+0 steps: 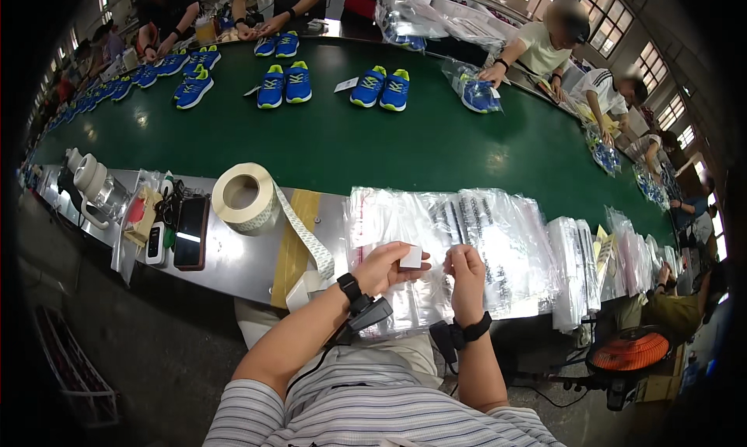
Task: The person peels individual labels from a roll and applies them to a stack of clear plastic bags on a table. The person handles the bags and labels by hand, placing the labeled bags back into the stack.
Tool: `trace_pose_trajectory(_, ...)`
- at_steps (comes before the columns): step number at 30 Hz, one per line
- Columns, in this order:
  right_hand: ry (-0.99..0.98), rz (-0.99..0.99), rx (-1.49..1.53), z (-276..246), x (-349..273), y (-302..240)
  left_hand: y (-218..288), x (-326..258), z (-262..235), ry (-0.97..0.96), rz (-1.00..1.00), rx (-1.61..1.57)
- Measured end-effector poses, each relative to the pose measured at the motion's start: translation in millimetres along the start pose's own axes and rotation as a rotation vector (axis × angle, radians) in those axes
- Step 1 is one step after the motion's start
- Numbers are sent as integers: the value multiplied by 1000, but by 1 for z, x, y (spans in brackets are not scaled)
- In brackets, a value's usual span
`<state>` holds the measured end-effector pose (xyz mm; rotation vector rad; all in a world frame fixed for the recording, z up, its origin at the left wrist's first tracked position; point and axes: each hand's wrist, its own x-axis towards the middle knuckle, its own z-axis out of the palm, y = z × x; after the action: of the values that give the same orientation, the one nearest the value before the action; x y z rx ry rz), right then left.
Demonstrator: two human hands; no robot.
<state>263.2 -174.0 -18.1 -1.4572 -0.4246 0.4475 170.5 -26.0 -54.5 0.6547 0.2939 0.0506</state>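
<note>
My left hand (383, 268) is closed on a small white square label (411, 257), which lies across its fingertips. To its right, my right hand (468, 274) is raised with thumb and fingers pinched together; whether anything is between them I cannot make out. Both hands are over a stack of clear plastic bags (506, 229) with dark print, on the metal ledge in front of me. Left of the bags stands a large roll of labels (266, 212), its strip trailing down toward my left forearm.
Along the green belt (288, 147) stand blue shoes (297, 83) in pairs, some bagged at right. A phone (191, 233) and a clear jug (105, 190) are at left. Folded bags (572, 268) and an orange fan (629, 350) are at right. Co-workers line the far side.
</note>
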Motion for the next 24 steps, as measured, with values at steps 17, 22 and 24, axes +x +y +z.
trace_pose_trajectory(17, -448, -715, -1117, 6, -58, -6, 38, -105, 9, 15, 43, 9)
trace_pose_trajectory(22, -293, -270, -545, 14, -40, 13, 4, -109, 0, 48, -93, 165)
trace_pose_trajectory(24, -85, 11, -153, -4, -23, -2, -10, -89, -20, 146, -17, 36)
